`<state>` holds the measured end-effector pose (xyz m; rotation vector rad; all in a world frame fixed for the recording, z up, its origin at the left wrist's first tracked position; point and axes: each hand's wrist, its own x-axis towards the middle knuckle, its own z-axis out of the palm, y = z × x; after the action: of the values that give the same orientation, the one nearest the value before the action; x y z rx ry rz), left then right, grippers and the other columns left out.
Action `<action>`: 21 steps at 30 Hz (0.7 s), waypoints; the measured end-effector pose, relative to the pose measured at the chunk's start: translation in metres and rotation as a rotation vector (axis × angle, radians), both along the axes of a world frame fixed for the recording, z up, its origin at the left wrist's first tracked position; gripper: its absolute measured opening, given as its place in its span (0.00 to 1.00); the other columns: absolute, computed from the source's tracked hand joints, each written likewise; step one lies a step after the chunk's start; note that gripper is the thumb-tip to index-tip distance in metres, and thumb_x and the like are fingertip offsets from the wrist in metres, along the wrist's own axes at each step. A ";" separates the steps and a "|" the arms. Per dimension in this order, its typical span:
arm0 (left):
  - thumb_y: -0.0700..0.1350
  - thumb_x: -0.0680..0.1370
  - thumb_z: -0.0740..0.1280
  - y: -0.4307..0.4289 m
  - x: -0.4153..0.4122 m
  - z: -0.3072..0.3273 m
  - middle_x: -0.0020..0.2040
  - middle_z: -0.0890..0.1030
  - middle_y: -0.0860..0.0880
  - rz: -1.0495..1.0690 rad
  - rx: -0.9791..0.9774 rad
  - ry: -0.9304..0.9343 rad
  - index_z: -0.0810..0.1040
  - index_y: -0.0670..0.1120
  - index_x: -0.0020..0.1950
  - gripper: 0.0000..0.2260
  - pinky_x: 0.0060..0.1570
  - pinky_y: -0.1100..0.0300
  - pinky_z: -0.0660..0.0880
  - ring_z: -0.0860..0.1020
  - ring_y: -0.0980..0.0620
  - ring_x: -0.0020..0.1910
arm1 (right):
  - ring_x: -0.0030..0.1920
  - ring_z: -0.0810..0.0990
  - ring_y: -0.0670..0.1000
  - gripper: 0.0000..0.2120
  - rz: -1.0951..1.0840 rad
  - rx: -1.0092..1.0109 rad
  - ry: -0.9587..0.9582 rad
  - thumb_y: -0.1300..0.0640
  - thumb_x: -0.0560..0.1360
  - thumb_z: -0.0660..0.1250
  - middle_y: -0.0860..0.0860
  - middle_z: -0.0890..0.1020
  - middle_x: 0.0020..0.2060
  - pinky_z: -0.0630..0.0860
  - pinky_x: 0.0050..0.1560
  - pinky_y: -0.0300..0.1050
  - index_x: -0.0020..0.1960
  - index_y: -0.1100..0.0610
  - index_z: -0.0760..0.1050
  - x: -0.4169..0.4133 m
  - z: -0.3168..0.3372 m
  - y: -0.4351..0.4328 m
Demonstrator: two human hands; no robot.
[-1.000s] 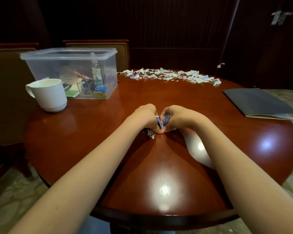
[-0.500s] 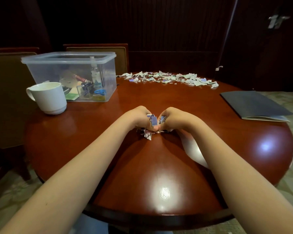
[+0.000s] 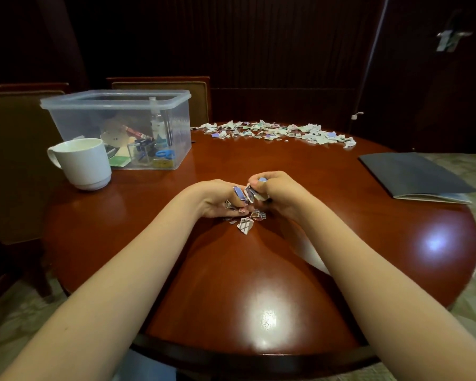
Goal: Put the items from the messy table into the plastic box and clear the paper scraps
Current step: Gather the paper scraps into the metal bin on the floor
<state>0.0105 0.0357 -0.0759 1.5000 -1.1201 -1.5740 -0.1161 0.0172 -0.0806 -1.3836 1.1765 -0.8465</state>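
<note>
At the middle of the round wooden table (image 3: 259, 270), my left hand (image 3: 217, 198) and my right hand (image 3: 275, 192) are side by side, each gripping a small bunch of torn paper scraps. A few loose scraps (image 3: 245, 224) lie on the table just below the hands. A long scatter of paper scraps (image 3: 275, 132) runs along the far edge. The clear plastic box (image 3: 121, 127) stands at the far left, open-topped, with a bottle, a disc, blue scissors and other small items inside.
A white mug (image 3: 83, 163) stands in front of the box at the left. A dark folder (image 3: 415, 176) lies at the table's right edge. Chairs stand behind the table at the back left.
Both hands have lifted and parted slightly with scraps in them. Several scraps now lie loose on the table beneath them.
</note>
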 end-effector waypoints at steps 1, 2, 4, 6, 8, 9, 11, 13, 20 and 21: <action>0.24 0.77 0.50 0.000 0.000 0.001 0.46 0.75 0.39 0.022 0.011 0.025 0.73 0.40 0.55 0.18 0.48 0.55 0.78 0.77 0.47 0.43 | 0.39 0.73 0.53 0.16 -0.020 -0.026 0.006 0.67 0.79 0.56 0.54 0.74 0.35 0.69 0.37 0.44 0.35 0.57 0.71 0.005 -0.001 0.001; 0.24 0.77 0.48 0.002 -0.001 0.002 0.46 0.74 0.39 0.051 0.024 0.049 0.72 0.38 0.55 0.18 0.52 0.52 0.75 0.77 0.46 0.43 | 0.41 0.73 0.53 0.15 -0.037 -0.051 0.013 0.66 0.79 0.56 0.53 0.74 0.35 0.70 0.37 0.43 0.36 0.56 0.70 0.009 -0.001 0.001; 0.25 0.75 0.44 0.004 -0.002 0.004 0.46 0.74 0.39 0.103 0.027 0.090 0.70 0.37 0.55 0.19 0.56 0.49 0.71 0.76 0.44 0.46 | 0.45 0.74 0.53 0.14 -0.060 -0.093 0.041 0.65 0.80 0.56 0.52 0.74 0.38 0.72 0.40 0.44 0.37 0.54 0.69 0.018 -0.003 0.001; 0.25 0.72 0.41 0.006 -0.004 0.004 0.44 0.74 0.39 0.141 0.023 0.161 0.69 0.35 0.55 0.21 0.60 0.47 0.69 0.74 0.42 0.51 | 0.49 0.75 0.53 0.12 -0.090 -0.132 0.105 0.62 0.80 0.56 0.53 0.76 0.45 0.74 0.47 0.47 0.39 0.51 0.68 0.025 -0.004 0.001; 0.26 0.66 0.42 0.007 -0.005 0.004 0.43 0.73 0.38 0.171 0.044 0.286 0.70 0.33 0.49 0.21 0.64 0.45 0.67 0.74 0.40 0.52 | 0.52 0.75 0.52 0.11 -0.117 -0.166 0.165 0.61 0.79 0.55 0.53 0.76 0.49 0.73 0.53 0.49 0.40 0.50 0.68 0.030 -0.005 0.003; 0.27 0.63 0.44 0.008 -0.005 0.005 0.44 0.73 0.38 0.169 0.053 0.350 0.70 0.32 0.48 0.21 0.64 0.45 0.68 0.74 0.40 0.50 | 0.52 0.75 0.52 0.11 -0.123 -0.173 0.180 0.61 0.79 0.55 0.53 0.76 0.50 0.72 0.53 0.48 0.40 0.50 0.69 0.032 -0.005 0.005; 0.30 0.59 0.46 0.010 -0.006 0.006 0.45 0.73 0.38 0.155 0.046 0.452 0.71 0.34 0.48 0.22 0.60 0.45 0.70 0.75 0.40 0.47 | 0.51 0.74 0.52 0.12 -0.122 -0.165 0.191 0.62 0.78 0.54 0.53 0.76 0.49 0.71 0.51 0.46 0.41 0.52 0.71 0.034 -0.006 0.006; 0.31 0.59 0.48 0.011 -0.007 0.006 0.44 0.73 0.39 0.158 0.025 0.496 0.71 0.37 0.49 0.23 0.56 0.47 0.72 0.75 0.41 0.46 | 0.49 0.75 0.53 0.13 -0.114 -0.123 0.164 0.63 0.78 0.55 0.55 0.79 0.50 0.72 0.50 0.47 0.43 0.57 0.77 0.035 0.000 0.007; 0.34 0.78 0.58 0.012 -0.005 0.002 0.45 0.74 0.38 0.198 0.070 0.544 0.72 0.37 0.47 0.04 0.55 0.50 0.74 0.77 0.45 0.46 | 0.49 0.78 0.52 0.18 -0.069 0.059 -0.047 0.67 0.80 0.53 0.62 0.72 0.66 0.71 0.65 0.49 0.68 0.65 0.68 0.020 0.024 0.011; 0.34 0.79 0.59 0.011 -0.006 0.002 0.46 0.75 0.39 0.198 0.074 0.516 0.72 0.37 0.45 0.04 0.56 0.52 0.73 0.78 0.45 0.48 | 0.48 0.78 0.51 0.19 -0.061 0.049 -0.080 0.69 0.79 0.52 0.61 0.72 0.66 0.72 0.64 0.48 0.69 0.65 0.66 0.017 0.023 0.013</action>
<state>0.0050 0.0469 -0.0743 1.1115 -0.6076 -1.7374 -0.0993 0.0303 -0.0572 -1.2683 1.1749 -0.9029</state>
